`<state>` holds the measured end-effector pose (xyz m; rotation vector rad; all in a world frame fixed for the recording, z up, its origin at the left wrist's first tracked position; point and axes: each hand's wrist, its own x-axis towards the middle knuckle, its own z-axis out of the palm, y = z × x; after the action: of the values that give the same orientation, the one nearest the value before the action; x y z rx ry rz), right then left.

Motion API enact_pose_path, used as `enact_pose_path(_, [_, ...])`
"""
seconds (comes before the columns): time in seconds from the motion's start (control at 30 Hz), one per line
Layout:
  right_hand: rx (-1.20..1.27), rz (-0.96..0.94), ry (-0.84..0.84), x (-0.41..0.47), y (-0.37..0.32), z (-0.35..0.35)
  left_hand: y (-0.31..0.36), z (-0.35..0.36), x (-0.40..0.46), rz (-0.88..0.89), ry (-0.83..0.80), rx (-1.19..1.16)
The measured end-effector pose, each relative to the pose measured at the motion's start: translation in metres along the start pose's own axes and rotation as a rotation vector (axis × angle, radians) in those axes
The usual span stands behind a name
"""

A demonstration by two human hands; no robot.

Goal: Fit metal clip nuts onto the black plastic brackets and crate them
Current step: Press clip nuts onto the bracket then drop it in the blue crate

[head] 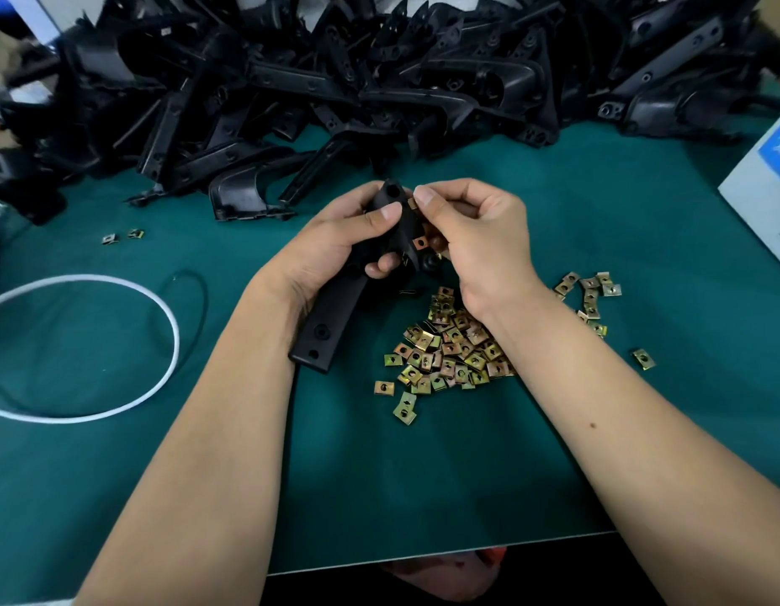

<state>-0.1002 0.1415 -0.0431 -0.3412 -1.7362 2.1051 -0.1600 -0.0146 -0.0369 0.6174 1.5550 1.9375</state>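
Note:
My left hand (336, 247) grips a long black plastic bracket (325, 330) around its upper half, its lower end pointing toward me. My right hand (471, 238) pinches a small metal clip nut (411, 204) against the bracket's top edge, thumb and forefinger closed on it. A second clip nut (420, 243) sits on the bracket's right side lower down. A heap of loose brass-coloured clip nuts (445, 347) lies on the green mat (379, 474) under my right wrist.
A big pile of black brackets (379, 72) fills the back of the table. A white cable loop (117, 343) lies at left, with two stray nuts (121, 236) beyond it. A white box (760, 185) stands at right. More nuts (591, 295) are scattered to the right.

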Motion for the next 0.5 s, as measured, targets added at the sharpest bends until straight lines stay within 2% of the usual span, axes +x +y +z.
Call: enact_pose_path(0.5, [0.048,0.084,-0.063,-0.0015,-0.0052,0.0016,0.0021,0.0027,-0.0004,0.0,0.021,0.028])
